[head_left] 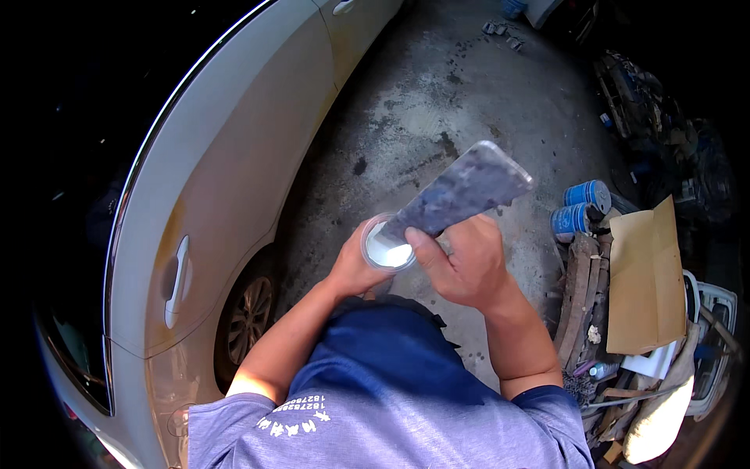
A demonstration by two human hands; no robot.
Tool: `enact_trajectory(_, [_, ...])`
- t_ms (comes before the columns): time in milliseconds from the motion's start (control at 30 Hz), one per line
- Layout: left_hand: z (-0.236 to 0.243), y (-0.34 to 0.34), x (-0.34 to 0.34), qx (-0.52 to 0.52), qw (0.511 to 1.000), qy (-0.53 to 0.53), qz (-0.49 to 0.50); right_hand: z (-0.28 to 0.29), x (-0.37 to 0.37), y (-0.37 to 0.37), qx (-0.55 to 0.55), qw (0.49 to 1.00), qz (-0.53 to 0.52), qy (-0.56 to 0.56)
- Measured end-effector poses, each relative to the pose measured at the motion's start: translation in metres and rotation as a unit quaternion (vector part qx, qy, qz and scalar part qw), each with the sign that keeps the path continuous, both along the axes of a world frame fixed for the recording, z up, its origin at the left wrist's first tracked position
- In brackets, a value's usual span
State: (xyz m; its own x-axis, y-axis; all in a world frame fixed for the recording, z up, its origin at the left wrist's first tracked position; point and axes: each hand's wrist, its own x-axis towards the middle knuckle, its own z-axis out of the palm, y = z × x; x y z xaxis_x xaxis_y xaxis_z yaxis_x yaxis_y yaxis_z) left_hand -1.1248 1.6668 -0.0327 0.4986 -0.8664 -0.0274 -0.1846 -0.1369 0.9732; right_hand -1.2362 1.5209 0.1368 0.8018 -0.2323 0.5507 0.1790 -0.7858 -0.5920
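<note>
My left hand [354, 258] is wrapped around a clear round cup [367, 248] in front of my body. White material [389, 252] shows inside it. In my right hand [467, 262] is a long flat grey plate [467, 187], mottled with darker patches, with rounded corners and a pale edge; its exact kind is not clear. The thumb presses on it near the cup's rim. Its lower end overlaps the cup's opening, while the broad end points up and to the right. Most of my left fingers are hidden behind the cup.
A pale car [226, 148] with tan patches on its side stands close on my left, its wheel [248, 313] near my arm. To my right are blue cans [587, 195], a cardboard sheet [644, 277] and piled scrap. Stained concrete floor [422, 102] stretches ahead.
</note>
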Motion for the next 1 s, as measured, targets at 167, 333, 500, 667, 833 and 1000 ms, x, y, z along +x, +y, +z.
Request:
enact_trajectory(167, [-0.007, -0.09, 0.004, -0.053, 0.995, -0.065, -0.055, -0.005, -0.038, -0.094, 0.101, 0.986, -0.12, 0.062])
enact_trajectory(333, [-0.006, -0.192, 0.014, -0.017, 0.989, 0.027, -0.142, -0.011, -0.018, -0.15, -0.039, 0.994, -0.104, 0.0])
enact_trajectory(500, [-0.028, -0.289, 0.05, -0.053, 0.984, -0.031, -0.168, -0.011, -0.013, -0.256, 0.138, 0.952, -0.261, 0.085])
enact_trajectory(667, [-0.028, -0.409, 0.092, -0.04, 0.97, 0.048, -0.237, -0.019, 0.05, -0.341, -0.032, 0.982, -0.176, 0.066])
enact_trajectory(833, [-0.024, -0.497, 0.126, -0.083, 0.973, -0.002, -0.216, 0.004, 0.055, -0.438, 0.161, 0.933, -0.313, 0.077])
enact_trajectory(1000, [-0.015, -0.602, 0.148, -0.068, 0.961, 0.047, -0.264, -0.003, 0.091, -0.521, -0.061, 0.972, -0.211, 0.08])
